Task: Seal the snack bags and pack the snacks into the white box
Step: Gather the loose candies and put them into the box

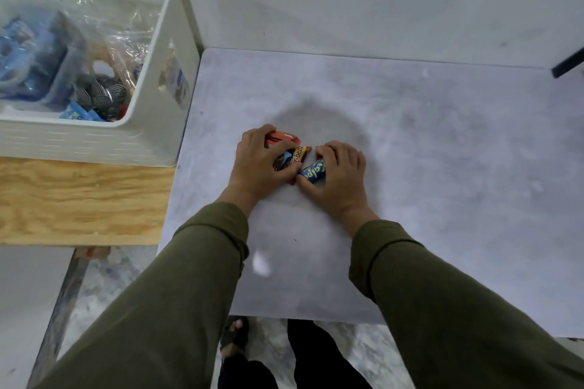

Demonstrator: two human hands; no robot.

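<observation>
On the grey table (442, 167), dead centre, both hands are down on a little cluster of wrapped snacks, and this is the gather-up. Left hand (259, 167) has its fingers curled over an orange pack (281, 137) at the far side, with a yellow bar (298, 155) and a darker wrapper tucked under its thumb. Right hand (338, 177) is curled round a blue pack (313, 172), fingertips bent over the top and thumb along the near edge; the two hands are nearly touching, so the pile is squeezed between them. White box (158, 50) sits well off to the left on a wooden bench (79, 199), already holding clear bags and blue wrappers, with a free patch at the near left corner. My read: the bags look dealt with and these loose pieces are what's left to pack. To do it cleanly, scoop inward from both sides so nothing slips out at the middle, get the fingertips under the wrappers rather than only on top, and lift the lot as one bundle. The wrappers look slick, so a firm squeeze matters. Carry it low across the table edge and let go only once it is well inside the rim.
</observation>
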